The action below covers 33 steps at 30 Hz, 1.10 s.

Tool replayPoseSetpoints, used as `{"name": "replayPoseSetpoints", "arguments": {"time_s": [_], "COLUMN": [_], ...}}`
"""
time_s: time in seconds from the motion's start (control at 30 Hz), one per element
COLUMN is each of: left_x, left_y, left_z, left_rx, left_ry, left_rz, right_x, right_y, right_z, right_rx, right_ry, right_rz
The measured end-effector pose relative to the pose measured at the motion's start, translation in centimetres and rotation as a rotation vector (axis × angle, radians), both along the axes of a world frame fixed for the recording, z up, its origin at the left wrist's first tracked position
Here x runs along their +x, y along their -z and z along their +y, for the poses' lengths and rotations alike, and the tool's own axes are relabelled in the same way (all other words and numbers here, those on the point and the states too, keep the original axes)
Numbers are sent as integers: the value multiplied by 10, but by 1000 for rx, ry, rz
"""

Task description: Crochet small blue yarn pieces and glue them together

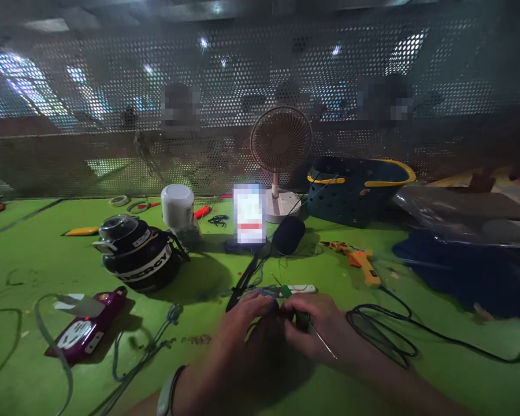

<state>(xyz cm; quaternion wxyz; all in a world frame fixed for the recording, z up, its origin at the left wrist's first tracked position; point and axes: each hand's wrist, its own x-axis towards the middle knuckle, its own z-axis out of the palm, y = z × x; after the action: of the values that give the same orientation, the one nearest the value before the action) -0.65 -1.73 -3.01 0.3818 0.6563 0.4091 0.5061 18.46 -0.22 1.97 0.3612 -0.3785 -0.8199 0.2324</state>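
My left hand is closed, its fingers curled around a dark piece whose kind I cannot make out in the shadow. Against it, my right hand is closed around a thin metal hook, whose bare shaft sticks out toward the lower right. Just beyond my fingertips, a green handle with a thin metal tip shows beside a white tool. Bluish strands lie behind my left fingers. A dark rounded bundle, perhaps yarn, sits farther back.
A lit phone stands before a fan. On the right are a yellow glue gun with its cord, a dark basket and dark blue cloth. A black jug, white container and purple power strip occupy the left.
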Motion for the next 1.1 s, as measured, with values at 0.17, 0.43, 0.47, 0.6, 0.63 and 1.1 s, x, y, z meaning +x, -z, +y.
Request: {"name": "replayPoseSetpoints", "arguments": {"time_s": [0.17,0.43,0.47,0.6,0.63,1.1], "left_x": [3,8,7,7,7,12], "left_y": [-3,-12,-12,-12,-13,-16], "left_z": [0,-8,-7,-2,-1,-6], "left_rx": [138,152,156,230,264,299], "left_ry": [-44,-134,-123,-127,-133,-207], "left_rz": [82,40,49,86,98,101], "right_x": [-1,-3,-1,7,8,0], "right_y": [-2,-1,0,0,-1,3], "right_z": [-1,-2,-1,4,4,1], "right_rx": [-75,-709,-722,-554,-469,-372], "right_ry": [-7,113,97,51,42,103], "right_rz": [35,412,418,292,234,191]}}
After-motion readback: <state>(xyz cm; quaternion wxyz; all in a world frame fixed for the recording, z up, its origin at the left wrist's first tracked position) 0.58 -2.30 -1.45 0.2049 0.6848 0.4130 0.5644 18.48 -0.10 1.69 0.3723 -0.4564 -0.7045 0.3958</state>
